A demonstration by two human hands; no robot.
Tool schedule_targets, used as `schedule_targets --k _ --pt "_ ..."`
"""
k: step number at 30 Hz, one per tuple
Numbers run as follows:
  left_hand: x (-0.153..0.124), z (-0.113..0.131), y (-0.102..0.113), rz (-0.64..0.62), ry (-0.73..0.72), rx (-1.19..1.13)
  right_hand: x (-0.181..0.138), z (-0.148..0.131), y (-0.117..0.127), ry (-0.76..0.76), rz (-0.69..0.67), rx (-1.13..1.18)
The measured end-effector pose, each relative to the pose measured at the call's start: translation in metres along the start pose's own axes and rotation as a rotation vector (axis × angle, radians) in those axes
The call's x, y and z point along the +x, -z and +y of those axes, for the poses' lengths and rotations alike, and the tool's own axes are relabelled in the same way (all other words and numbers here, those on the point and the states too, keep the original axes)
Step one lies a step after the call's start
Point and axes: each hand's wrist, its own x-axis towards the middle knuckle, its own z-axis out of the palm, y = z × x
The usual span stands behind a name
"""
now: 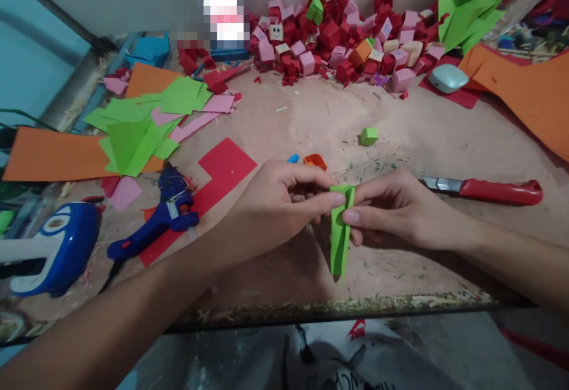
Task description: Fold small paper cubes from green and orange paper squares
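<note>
Both hands meet over the middle of the table and pinch a folded strip of green paper (340, 233), which hangs down toward me. My left hand (278, 200) grips its top from the left, fingers curled, thumb on the fold. My right hand (393, 209) pinches the same top edge from the right. A small green paper cube (368, 136) sits on the table beyond the hands. Just behind my left hand lie a small orange paper piece (315, 160) and a blue bit (293, 158).
A red utility knife (486, 189) lies to the right. A blue glue gun (155, 221) rests on red paper (226, 168) at left. Green, pink and orange sheets (133, 126) are at left, and a heap of red and pink cubes (338, 40) at the back.
</note>
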Motion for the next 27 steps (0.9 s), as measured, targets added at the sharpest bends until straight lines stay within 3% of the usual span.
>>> schedule_targets --k 9,17,27 --pt "-0.0015 -0.0018 -0.0006 0.024 -0.017 -0.013 0.0014 -0.0011 0.0018 0.053 -0.027 0.018" --pt "0.0007 0.003 0.0044 0.193 -0.05 -0.079 -0.0003 -0.0058 0.0029 0.197 0.199 -0.123" --pt "0.0004 0.0032 0.0043 0.194 -0.016 -0.048 0.0052 -0.0023 0.0022 0.153 0.229 -0.114"
